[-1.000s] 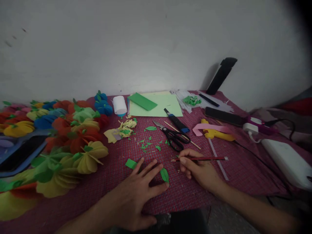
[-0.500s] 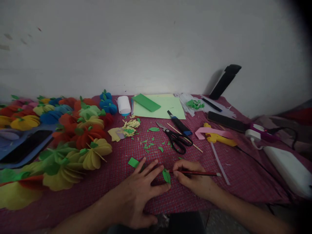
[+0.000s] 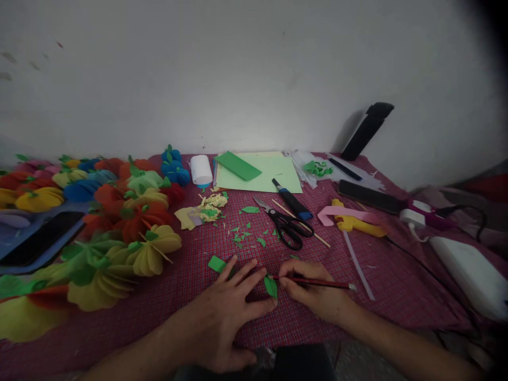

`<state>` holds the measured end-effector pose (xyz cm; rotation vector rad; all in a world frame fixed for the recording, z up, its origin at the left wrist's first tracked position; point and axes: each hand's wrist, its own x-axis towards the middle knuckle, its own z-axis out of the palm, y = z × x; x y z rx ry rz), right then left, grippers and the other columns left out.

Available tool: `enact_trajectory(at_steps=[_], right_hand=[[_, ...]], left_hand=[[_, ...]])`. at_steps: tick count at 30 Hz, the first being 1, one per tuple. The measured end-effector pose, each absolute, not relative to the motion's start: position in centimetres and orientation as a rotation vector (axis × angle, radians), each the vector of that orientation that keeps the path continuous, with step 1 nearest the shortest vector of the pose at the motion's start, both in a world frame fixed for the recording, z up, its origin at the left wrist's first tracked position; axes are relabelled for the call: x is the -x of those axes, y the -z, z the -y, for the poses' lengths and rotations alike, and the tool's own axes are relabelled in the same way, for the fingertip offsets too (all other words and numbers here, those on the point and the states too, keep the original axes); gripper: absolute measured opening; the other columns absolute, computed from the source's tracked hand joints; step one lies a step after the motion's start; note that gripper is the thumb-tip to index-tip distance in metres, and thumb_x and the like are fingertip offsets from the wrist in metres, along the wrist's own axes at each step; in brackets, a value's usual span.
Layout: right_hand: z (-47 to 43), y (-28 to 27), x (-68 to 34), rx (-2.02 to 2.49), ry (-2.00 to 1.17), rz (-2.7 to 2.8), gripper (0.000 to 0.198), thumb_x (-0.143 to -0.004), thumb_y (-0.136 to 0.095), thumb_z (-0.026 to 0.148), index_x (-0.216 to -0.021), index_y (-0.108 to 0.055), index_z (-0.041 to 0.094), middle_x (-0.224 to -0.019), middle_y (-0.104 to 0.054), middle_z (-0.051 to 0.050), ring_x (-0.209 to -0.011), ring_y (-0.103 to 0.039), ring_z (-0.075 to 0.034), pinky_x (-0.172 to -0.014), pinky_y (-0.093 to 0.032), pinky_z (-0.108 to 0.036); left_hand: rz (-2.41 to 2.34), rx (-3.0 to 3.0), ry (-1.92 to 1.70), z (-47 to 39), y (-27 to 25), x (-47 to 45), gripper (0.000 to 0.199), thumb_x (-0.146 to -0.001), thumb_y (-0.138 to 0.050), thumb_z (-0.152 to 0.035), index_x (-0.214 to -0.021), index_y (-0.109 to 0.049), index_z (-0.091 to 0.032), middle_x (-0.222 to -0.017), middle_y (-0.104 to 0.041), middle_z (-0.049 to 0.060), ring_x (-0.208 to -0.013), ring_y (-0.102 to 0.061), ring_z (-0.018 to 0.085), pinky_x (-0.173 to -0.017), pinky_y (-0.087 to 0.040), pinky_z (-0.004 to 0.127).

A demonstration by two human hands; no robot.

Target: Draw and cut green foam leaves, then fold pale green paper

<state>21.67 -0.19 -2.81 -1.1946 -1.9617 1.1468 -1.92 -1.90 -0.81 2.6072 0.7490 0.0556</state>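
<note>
Pinching red pencil (image 3: 331,284), R hand (image 3: 317,299) is nr 1 green leaf (image 3: 271,287); L hand (image 3: 224,312) splayed, prob. touching leaf.

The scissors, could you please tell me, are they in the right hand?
No, the scissors lie on the cloth, and the right hand holds a pencil.

Dim light brightens the wall's (image 3: 246,90) middle, while the right edge blurs into dark corners

L grip (image 3: 226,309) spreads on bench (image 3: 293,328) next to green leaf (image 3: 271,287), R grip (image 3: 317,300) holds red pencil (image 3: 327,283) w/ tip at leaf's edge; scissors (image 3: 291,233) & green scraps (image 3: 261,242) beyond, paper flowers (image 3: 156,251) to L.
</note>
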Motion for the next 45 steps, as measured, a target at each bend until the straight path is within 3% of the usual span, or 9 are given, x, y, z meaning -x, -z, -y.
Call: enact_trajectory(at_steps=[14, 33, 45], right_hand=[[0.48, 3.28, -22.13, 1.295, -1.233, 1.774, 0.009, -0.078, -0.049, 0.019, -0.071, -0.054, 0.019, -0.058, -0.052, 0.004, -0.047, -0.045, -0.009, -0.045, -0.035, -0.02], [0.21, 2.56, -21.68, 1.214, -1.168, 1.969, 0.01, -0.077, -0.049, 0.017, -0.07, -0.057, 0.019, -0.06, -0.055, 0.003, -0.055, -0.049, -0.01, -0.052, -0.037, -0.02], [0.26, 2.74, -22.0, 1.276, -1.293, 1.789, 0.008, -0.075, -0.048, 0.017, -0.068, -0.053, 0.019, -0.057, -0.053, 0.004, -0.048, -0.046, -0.009, -0.046, -0.036, -0.02]], left_hand=[[-0.747, -2.596, -0.056, 1.91, 0.8, 1.89, 0.086, -0.061, -0.071, -0.042, -0.137, -0.033, -0.031, -0.152, -0.009, 0.008, -0.135, -0.008, 0.04, -0.104, -0.001, 0.063], [-0.751, -2.595, -0.011, 1.91, 0.65, 1.93, 0.085, -0.063, -0.069, -0.042, -0.138, -0.031, -0.031, -0.151, -0.013, 0.009, -0.136, -0.006, 0.038, -0.104, -0.001, 0.062], [-0.744, -2.586, -0.041, 1.83, 0.81, 1.89, 0.084, -0.064, -0.069, -0.043, -0.138, -0.031, -0.032, -0.151, -0.013, 0.007, -0.135, -0.007, 0.039, -0.105, -0.001, 0.061]])
